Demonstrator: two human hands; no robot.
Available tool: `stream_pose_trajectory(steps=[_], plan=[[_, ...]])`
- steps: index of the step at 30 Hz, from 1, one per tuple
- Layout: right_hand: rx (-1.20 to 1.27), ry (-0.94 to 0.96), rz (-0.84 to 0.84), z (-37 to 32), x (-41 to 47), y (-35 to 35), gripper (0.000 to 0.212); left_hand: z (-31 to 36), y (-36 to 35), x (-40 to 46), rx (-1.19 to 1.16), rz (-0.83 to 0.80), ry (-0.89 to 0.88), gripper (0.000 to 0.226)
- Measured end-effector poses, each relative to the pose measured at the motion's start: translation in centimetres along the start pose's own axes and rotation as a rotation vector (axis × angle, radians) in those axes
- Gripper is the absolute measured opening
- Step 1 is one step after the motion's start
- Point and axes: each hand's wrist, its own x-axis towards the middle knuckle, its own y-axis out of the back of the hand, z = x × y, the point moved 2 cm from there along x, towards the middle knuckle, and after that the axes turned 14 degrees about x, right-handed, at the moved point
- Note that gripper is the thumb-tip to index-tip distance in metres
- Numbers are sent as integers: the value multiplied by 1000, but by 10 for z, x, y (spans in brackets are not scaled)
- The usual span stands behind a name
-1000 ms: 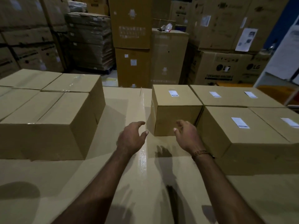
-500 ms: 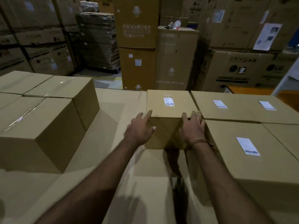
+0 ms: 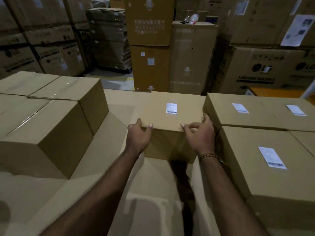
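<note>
At the far edge of the base layer (image 3: 153, 210), about midway along it, sits the box (image 3: 170, 113), label (image 3: 171, 108) up. Its right side is touching or just beside the neighbour (image 3: 238, 114).

Head view: the left hand (image 3: 139, 136) grips the box's near-left top corner, with the thumb (image 3: 150, 126) laid on the lid and the fingers (image 3: 139, 121) curled round the left side. The right hand (image 3: 201, 137) grips the near-right top corner. Its thumb is on the lid and its fingers (image 3: 207, 119) are hooked down into the narrow slot against the neighbour. Both grips are high, at the top edge only, and nothing supports the bottom.

Likely troubles, as I judge them:
- The right fingers could get pinched if the box shifts right or twists, since the slot leaves them no room.
- If the box is heavy, it could tip forward or slip out of such a shallow top-corner hold. The cardboard looks smooth and gives the hands no purchase.
- Dragging it toward the near edge could rub it along the neighbour and the near box (image 3: 272, 176), so that it jams or pulls them out of line.
- Any push away instead of a pull could send it over the far edge, as no base layer shows behind it.

The left stack (image 3: 51, 133) stands well apart and looks out of harm's way.
</note>
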Motion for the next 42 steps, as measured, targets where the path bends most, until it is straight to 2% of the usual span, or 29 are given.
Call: stream_pose_trajectory(steps=[2,4,7,10,16,21,28,35,42], plan=[[22,-46,-12,-10,-9,-2,22,-8,8,-9,-1,28,51,60],[-18,-56,-37,-14,-20,-5,26,-18,19,-18,-13,55,88,59],[-117,-52,-34,-20,-43,-7,60,-38,37,-33,-29,92,143,48],[-131,-111,-41,-30,-69,-8,76,-57,59,-59,-72,92,201,38],[-282,-136,-113,-46,-127,-20,75,-101,98,-116,-139,57,279,41],[-290,-176,-132,-69,-177,-30,83,-133,133,-142,-128,26,265,64],[-243,-122,-93,-92,-243,-45,86,-179,179,-179,-84,6,280,43],[-193,-54,-88,-106,-302,-58,72,-217,207,-217,-43,36,316,45],[-208,-29,-108,-124,-345,-58,75,-230,236,-254,-6,74,333,44]])
